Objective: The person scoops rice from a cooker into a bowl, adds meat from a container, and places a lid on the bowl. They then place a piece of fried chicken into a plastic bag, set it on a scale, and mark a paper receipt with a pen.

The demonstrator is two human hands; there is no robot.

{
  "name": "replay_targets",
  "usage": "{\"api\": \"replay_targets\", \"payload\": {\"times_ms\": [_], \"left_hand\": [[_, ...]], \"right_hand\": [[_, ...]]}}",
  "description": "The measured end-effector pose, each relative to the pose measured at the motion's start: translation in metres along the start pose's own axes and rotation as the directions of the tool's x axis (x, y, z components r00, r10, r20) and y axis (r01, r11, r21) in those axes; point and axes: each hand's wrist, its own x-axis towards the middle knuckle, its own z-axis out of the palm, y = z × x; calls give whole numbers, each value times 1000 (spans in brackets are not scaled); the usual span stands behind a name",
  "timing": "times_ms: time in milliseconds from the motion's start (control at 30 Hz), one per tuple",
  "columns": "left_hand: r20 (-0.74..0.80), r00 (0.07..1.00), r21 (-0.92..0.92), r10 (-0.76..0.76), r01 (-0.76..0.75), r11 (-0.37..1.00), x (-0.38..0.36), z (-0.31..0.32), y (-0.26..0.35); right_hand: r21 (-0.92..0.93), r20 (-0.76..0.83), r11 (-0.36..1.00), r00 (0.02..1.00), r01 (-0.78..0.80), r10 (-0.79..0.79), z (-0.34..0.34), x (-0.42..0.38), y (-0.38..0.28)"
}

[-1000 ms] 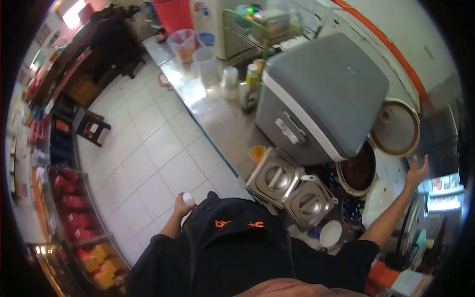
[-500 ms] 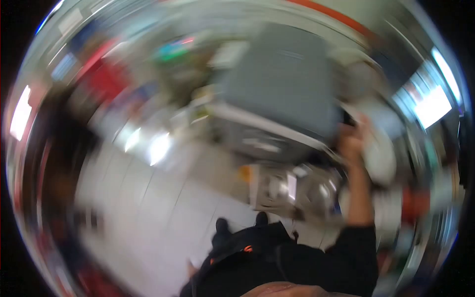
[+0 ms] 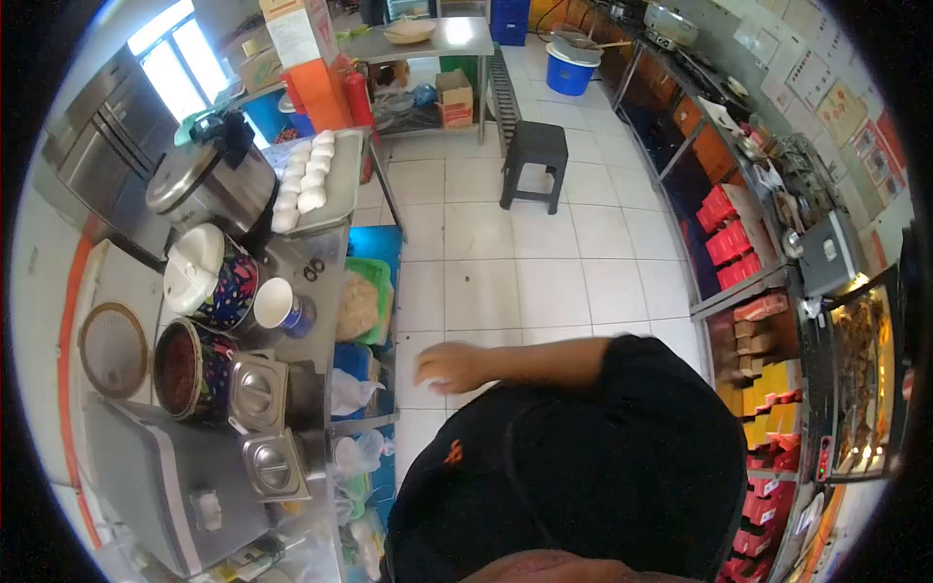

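Note:
My right hand [image 3: 452,369] reaches across in front of my black shirt, its forearm lying level over the tiled floor. The fingers are curled and a little blurred by motion. A small pale patch shows at the fingertips, and I cannot tell what it is. Nearest to the hand stands the steel counter [image 3: 309,374] on the left, with a lower shelf holding a green basket [image 3: 371,309] and plastic bags [image 3: 355,394]. My left hand is out of view.
Along the left counter are a grey lidded box [image 3: 146,486], steel containers [image 3: 258,394], patterned pots [image 3: 233,282], a large steel cooker [image 3: 219,180] and a tray of white dough-like pieces [image 3: 340,199]. A black stool [image 3: 535,151] stands ahead; shelves with red boxes [image 3: 724,233] line the right.
The view has swung round from the grey box to the aisle, and the box now lies at lower left. My right hand has left its side and moved across my body.

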Motion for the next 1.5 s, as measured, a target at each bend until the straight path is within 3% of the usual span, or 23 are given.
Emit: {"api": "replay_targets", "payload": {"times_ms": [67, 100, 133, 167, 233, 267, 300, 367, 433, 500, 733, 900, 1000, 1033, 1133, 1200, 1233, 1300, 1367, 1400, 1433, 1467, 1500], "left_hand": [[182, 969, 238, 166, -207, 949, 3, 36, 31], [424, 821, 416, 382, -551, 724, 6, 57, 50], [661, 533, 438, 528, -846, 305, 11, 82, 72], [776, 262, 349, 574, -936, -44, 18, 110, 93], [715, 339, 414, 612, -910, 21, 33, 171, 134], [433, 710, 539, 556, -698, 472, 47, 217, 156], [56, 924, 401, 377, -367, 839, 60, 262, 179], [218, 887, 537, 407, -457, 709, 93, 327, 241], [328, 908, 567, 263, -411, 714, 78, 381, 328], [362, 904, 593, 228, -412, 692, 62, 424, 392], [425, 896, 707, 124, -415, 573, 110, 506, 474], [347, 938, 672, -15, -237, 701, 155, 555, 561], [371, 925, 653, -77, -201, 730, 183, 600, 657], [321, 944, 708, 70, -289, 644, 220, 635, 664], [410, 892, 643, 188, -429, 634, 233, 696, 793], [451, 839, 573, 304, -534, 622, 245, 736, 867], [490, 792, 527, 364, -602, 601, 250, 766, 901], [551, 578, 333, 601, -814, 476, 280, 819, 945], [540, 595, 361, 595, -802, 475, 294, 866, 987], [594, 555, 327, 582, -828, 456, 291, 883, 1011], [562, 582, 226, 587, -791, 568, 342, 912, 991], [521, 577, 249, 629, -807, 535, 334, 927, 1005], [542, 690, 195, 480, -659, 726, 327, 943, 1017]], "right_hand": [[-90, -117, 975, 974, -205, 194, -56, -74, 16], [-111, -211, 937, 929, -331, 303, -81, -112, 23], [-88, -310, 893, 864, -441, 396, -106, -149, 26], [-52, -397, 837, 780, -545, 484, -126, -190, 27], [-50, -575, 771, 650, -635, 497, -152, -276, 42], [13, -618, 748, 583, -664, 528, -168, -316, 45], [84, -653, 720, 507, -689, 562, -183, -352, 45], [193, -727, 608, 304, -770, 616, -214, -409, 39], [216, -773, 542, 197, -812, 603, -243, -460, 42], [262, -800, 495, 101, -828, 592, -271, -491, 48], [294, -817, 531, 79, -795, 571, -390, -528, 155], [352, -763, 531, 92, -771, 640, -469, -548, 270], [373, -675, 383, 35, -845, 737, -507, -575, 326], [387, -641, 330, 6, -861, 767, -516, -590, 341], [449, -531, 150, -128, -881, 838, -533, -637, 369], [674, -500, 224, -211, -704, 840, -522, -696, 401], [768, -493, 271, -265, -581, 829, -521, -715, 405], [734, -515, 191, -350, -652, 782, -559, -729, 422], [680, -558, 120, -404, -723, 724, -623, -731, 449], [639, -611, 137, -391, -757, 689, -672, -718, 460], [558, -710, 235, -310, -796, 633, -715, -718, 480], [584, -714, 262, -332, -769, 617, -760, -715, 496], [566, -763, 396, -277, -723, 584, -811, -706, 504]]}}
